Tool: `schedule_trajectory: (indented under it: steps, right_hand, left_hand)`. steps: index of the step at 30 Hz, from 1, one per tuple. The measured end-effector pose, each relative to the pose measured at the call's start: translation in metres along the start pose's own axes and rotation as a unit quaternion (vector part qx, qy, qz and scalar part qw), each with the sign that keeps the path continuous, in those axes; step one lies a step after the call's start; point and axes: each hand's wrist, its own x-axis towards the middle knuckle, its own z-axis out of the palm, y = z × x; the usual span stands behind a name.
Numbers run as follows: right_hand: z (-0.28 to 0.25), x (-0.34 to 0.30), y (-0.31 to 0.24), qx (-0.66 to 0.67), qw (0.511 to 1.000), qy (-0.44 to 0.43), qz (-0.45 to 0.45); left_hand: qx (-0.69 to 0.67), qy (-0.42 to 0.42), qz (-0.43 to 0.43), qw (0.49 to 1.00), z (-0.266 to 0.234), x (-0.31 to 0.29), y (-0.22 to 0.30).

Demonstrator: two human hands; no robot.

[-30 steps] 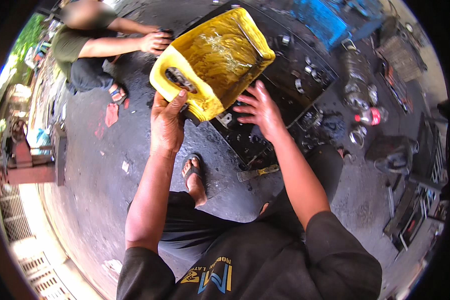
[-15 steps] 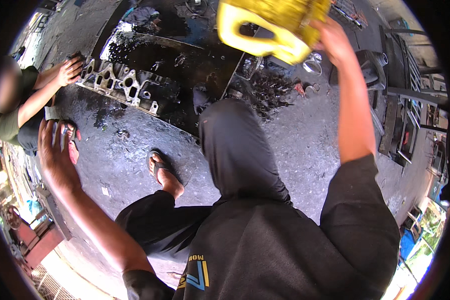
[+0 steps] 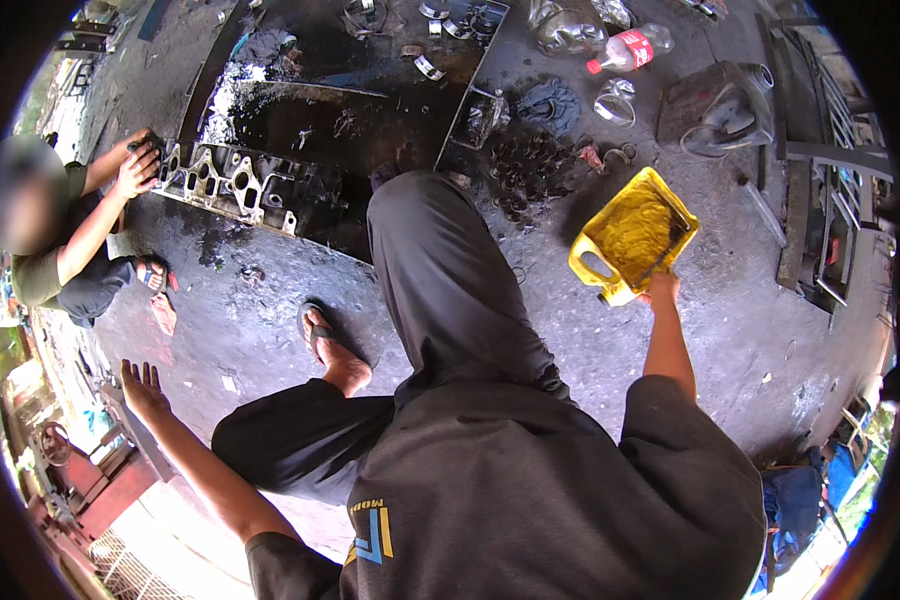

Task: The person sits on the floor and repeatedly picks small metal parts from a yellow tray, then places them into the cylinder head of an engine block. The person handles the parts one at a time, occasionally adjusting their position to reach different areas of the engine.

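Note:
My right hand (image 3: 661,288) grips the near edge of a yellow plastic jug (image 3: 587,243) with one side cut away, so that it makes an open tray. The jug is low over the floor to the right of my knee, its moulded handle to the left. A dark thin thing lies in it near my fingers; I cannot make out what it is. My left hand (image 3: 145,392) is raised out to the left, fingers stretched and apart, holding nothing. Nearest the jug lies a heap of small dark metal parts (image 3: 530,175) on the floor.
An engine cylinder head (image 3: 242,180) lies on an oily sheet (image 3: 310,130); a co-worker's hands (image 3: 140,165) are at its left end. Several curved metal shells (image 3: 429,68), a dark rag (image 3: 549,106), a plastic bottle (image 3: 632,48) and a black jerrycan (image 3: 715,112) lie farther off.
My right hand has brought the yellow jug down and nearer from high up front, turning its open side up. My left hand has moved lower and nearer.

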Motion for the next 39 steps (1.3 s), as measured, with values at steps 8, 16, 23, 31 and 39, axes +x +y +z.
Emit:
schedule_trajectory:
  steps: [8,16,23,31,39]
  right_hand:
    - [0.067,-0.043,-0.083,-0.362,0.857,0.15,-0.335]
    - [0.165,-0.098,-0.134,-0.305,0.845,-0.099,-0.428]
    - [0.186,-0.102,-0.155,-0.368,0.808,-0.095,-0.45]
    - [0.203,-0.099,-0.17,-0.457,0.732,-0.093,-0.497]
    - [0.203,-0.098,-0.167,-0.41,0.745,-0.11,-0.515]
  left_hand:
    - [0.02,-0.013,-0.022,0.999,-0.008,0.025,-0.01]
    - [0.023,-0.014,-0.014,1.0,-0.025,0.019,-0.015]
    - [0.037,-0.027,-0.013,0.999,-0.031,0.007,-0.016]
    - [0.029,-0.055,-0.016,0.998,-0.035,0.007,-0.019]
    - [0.074,-0.081,-0.022,0.994,-0.027,0.016,-0.021]
